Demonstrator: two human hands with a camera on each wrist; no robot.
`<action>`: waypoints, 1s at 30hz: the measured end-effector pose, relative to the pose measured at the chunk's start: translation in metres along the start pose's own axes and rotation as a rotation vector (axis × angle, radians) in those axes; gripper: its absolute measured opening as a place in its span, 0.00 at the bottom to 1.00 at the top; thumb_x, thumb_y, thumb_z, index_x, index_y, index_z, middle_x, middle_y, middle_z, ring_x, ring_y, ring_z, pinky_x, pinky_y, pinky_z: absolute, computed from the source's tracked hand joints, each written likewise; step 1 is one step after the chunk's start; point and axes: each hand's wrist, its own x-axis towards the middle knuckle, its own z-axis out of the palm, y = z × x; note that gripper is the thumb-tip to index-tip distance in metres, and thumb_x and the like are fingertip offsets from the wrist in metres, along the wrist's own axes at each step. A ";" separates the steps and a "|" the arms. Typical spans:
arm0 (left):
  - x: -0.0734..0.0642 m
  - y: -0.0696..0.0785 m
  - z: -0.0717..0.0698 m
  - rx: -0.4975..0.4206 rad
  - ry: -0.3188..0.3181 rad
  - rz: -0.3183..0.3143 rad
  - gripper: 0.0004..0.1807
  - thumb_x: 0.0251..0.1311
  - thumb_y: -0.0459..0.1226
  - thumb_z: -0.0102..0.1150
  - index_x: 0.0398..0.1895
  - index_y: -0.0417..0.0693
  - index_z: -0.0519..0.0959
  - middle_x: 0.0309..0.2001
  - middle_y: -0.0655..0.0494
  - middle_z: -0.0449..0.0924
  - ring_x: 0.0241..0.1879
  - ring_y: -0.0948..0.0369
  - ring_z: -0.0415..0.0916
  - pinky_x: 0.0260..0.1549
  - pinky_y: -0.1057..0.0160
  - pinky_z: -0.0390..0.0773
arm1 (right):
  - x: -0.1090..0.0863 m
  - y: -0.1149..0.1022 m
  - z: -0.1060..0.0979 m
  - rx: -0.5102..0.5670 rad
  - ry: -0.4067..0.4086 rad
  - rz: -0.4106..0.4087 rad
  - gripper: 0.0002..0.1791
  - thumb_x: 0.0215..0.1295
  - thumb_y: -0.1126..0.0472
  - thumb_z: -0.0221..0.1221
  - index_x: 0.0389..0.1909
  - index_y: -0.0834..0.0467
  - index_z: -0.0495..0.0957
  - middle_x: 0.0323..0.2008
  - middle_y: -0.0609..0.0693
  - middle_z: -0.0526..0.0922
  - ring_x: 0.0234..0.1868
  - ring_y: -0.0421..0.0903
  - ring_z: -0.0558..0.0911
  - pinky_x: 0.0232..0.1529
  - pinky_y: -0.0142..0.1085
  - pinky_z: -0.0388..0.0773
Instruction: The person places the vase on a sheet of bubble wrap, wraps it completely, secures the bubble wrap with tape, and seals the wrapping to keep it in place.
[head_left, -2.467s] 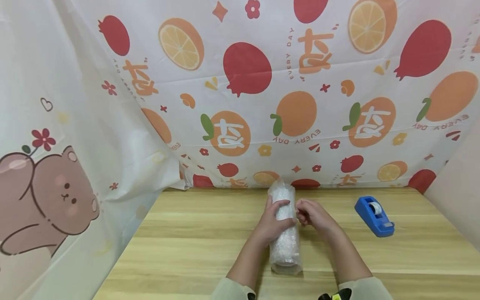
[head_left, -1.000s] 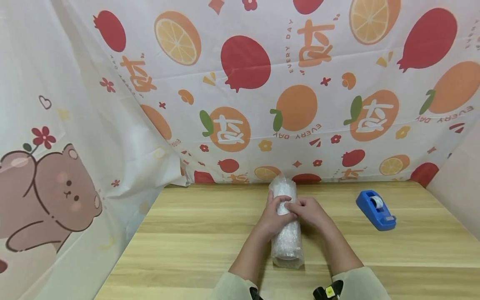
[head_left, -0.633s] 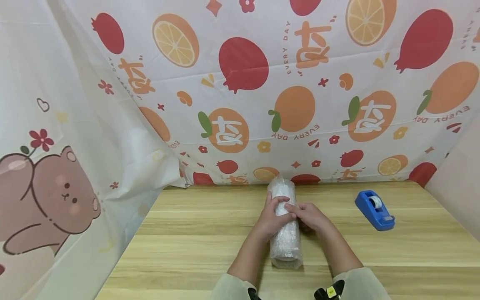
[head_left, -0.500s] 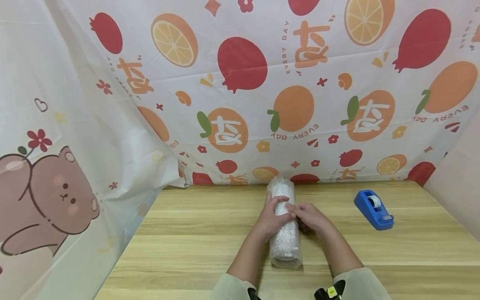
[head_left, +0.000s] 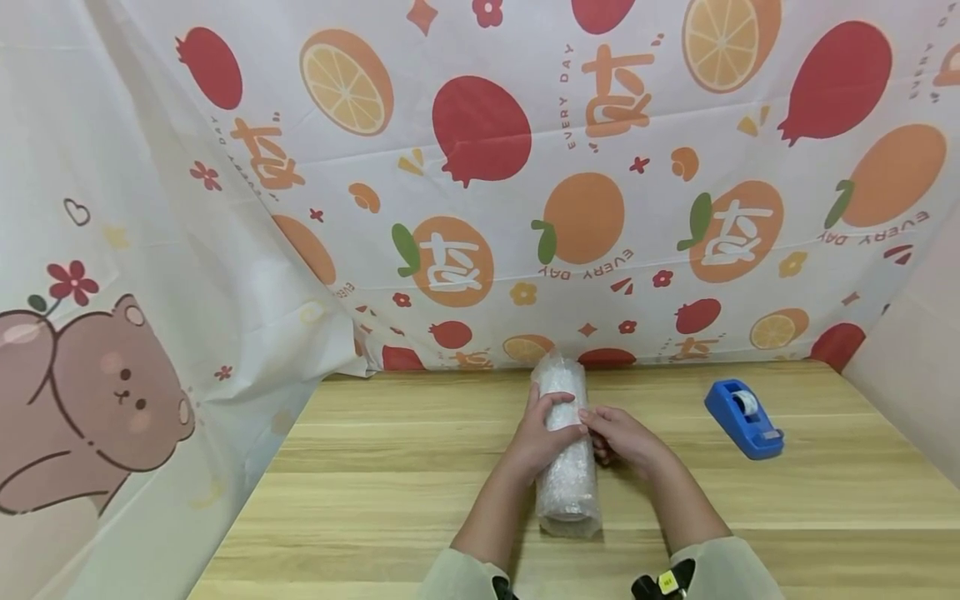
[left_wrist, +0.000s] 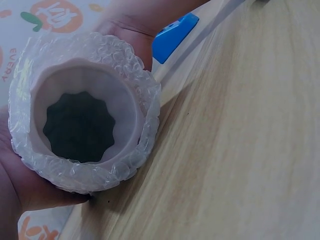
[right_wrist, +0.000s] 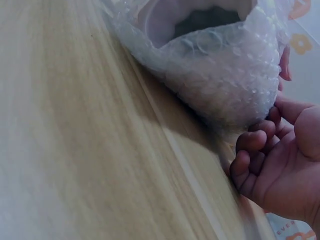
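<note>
A pale, hollow, vase-like cylinder (left_wrist: 125, 90) with a fluted inside is wrapped in bubble wrap (head_left: 568, 492). It lies lengthwise on the table, its near end uncovered in the left wrist view. My left hand (head_left: 542, 437) grips the roll around its left side and top, the thumb lying across it. At the right side my right hand (head_left: 621, 435) touches the wrap with thumb and forefinger, seemingly pinching its edge near the left thumb. In the right wrist view the other fingers (right_wrist: 250, 142) curl in beside the wrap, close to the tabletop. Any tape there cannot be made out.
A blue tape dispenser (head_left: 744, 421) with a roll of tape stands to the right of the hands. The wooden table (head_left: 375, 483) ends at a fruit-printed cloth (head_left: 480, 50) behind, with a bear-printed cloth (head_left: 112, 392) on the left.
My right hand has come from beside the roll to touch the wrap, reached over near the left thumb, then drawn slightly back to the right. The left hand keeps its grip.
</note>
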 end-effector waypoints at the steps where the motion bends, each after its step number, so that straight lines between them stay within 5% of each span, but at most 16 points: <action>1: 0.000 0.000 0.000 0.001 0.001 -0.003 0.25 0.53 0.46 0.70 0.56 0.65 0.76 0.80 0.53 0.29 0.76 0.37 0.39 0.65 0.33 0.56 | 0.000 0.000 -0.001 0.005 -0.003 -0.003 0.19 0.75 0.45 0.50 0.32 0.56 0.69 0.20 0.47 0.67 0.21 0.43 0.66 0.25 0.35 0.66; 11: -0.001 0.004 -0.001 -0.002 0.007 0.002 0.23 0.57 0.51 0.67 0.56 0.63 0.77 0.80 0.51 0.29 0.76 0.38 0.38 0.66 0.33 0.53 | 0.000 -0.006 0.008 -0.054 0.086 0.013 0.22 0.72 0.40 0.51 0.31 0.56 0.67 0.19 0.47 0.67 0.20 0.43 0.68 0.23 0.35 0.68; 19: 0.002 0.000 0.002 -0.030 0.052 0.035 0.15 0.72 0.45 0.46 0.52 0.58 0.80 0.80 0.48 0.32 0.77 0.39 0.35 0.70 0.34 0.42 | 0.001 -0.005 0.011 -0.073 0.159 0.037 0.21 0.68 0.44 0.57 0.28 0.56 0.66 0.16 0.47 0.66 0.19 0.43 0.66 0.22 0.34 0.65; 30: 0.003 0.000 0.004 -0.037 0.075 0.034 0.13 0.66 0.39 0.52 0.50 0.61 0.81 0.80 0.49 0.34 0.77 0.40 0.37 0.70 0.35 0.43 | 0.001 -0.005 0.013 -0.066 0.186 0.031 0.18 0.68 0.49 0.56 0.25 0.56 0.64 0.14 0.47 0.66 0.17 0.43 0.66 0.20 0.33 0.64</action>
